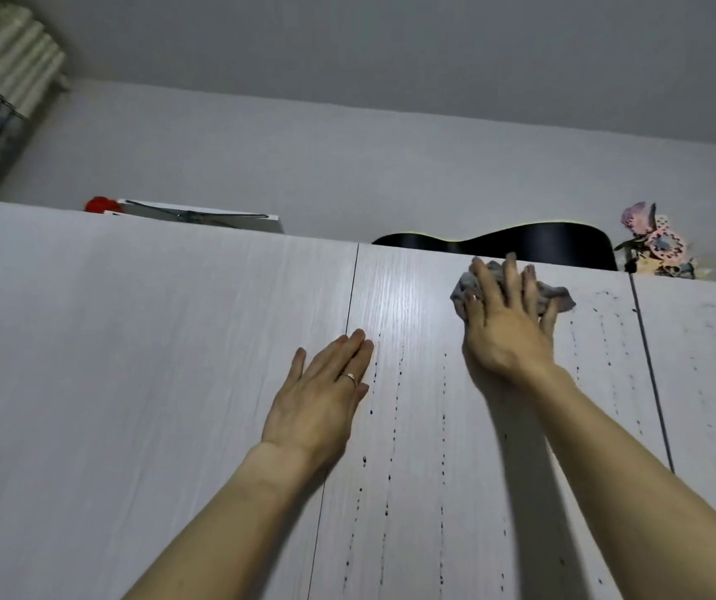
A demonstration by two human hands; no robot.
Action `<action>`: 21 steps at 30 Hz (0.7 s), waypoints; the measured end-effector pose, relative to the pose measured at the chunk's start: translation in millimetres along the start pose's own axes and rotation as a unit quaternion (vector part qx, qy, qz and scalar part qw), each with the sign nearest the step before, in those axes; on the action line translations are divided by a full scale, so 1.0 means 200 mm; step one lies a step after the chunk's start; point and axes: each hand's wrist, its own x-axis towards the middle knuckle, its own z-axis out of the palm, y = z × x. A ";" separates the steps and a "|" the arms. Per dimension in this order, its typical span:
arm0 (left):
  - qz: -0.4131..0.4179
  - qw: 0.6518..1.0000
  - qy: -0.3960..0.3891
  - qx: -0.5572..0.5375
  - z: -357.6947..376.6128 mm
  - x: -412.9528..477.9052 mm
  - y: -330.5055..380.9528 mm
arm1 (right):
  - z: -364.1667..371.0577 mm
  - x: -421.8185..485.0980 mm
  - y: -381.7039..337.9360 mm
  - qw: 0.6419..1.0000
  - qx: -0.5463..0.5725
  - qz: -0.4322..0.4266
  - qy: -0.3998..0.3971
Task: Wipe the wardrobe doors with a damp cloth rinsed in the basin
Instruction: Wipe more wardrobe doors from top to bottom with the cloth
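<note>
My right grip [508, 313]: fingers spread straight, pressing cloth [562, 298] to door [417, 491] just under its top edge; cloth bunches out either side. My left grip [326, 383]: flat, fingers straight, resting on door, lower left.

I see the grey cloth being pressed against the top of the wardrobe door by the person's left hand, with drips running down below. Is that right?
Not quite. The head view shows the right hand pressing the grey cloth against the top of the wardrobe door. The left hand lies flat lower down, holding nothing. The drips do run down below.
</note>
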 end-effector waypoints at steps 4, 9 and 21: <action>-0.011 1.000 -0.014 0.020 -0.03 0.00 0.02 | 0.06 -0.10 -0.20 0.999 0.039 0.005 0.018; -0.045 0.999 -0.009 0.004 0.00 0.00 0.08 | 0.01 -0.12 0.03 0.991 -0.034 -0.128 -0.033; -0.093 0.995 -0.034 0.005 0.02 0.00 0.19 | -0.01 -0.33 0.38 0.999 0.018 -0.028 -0.009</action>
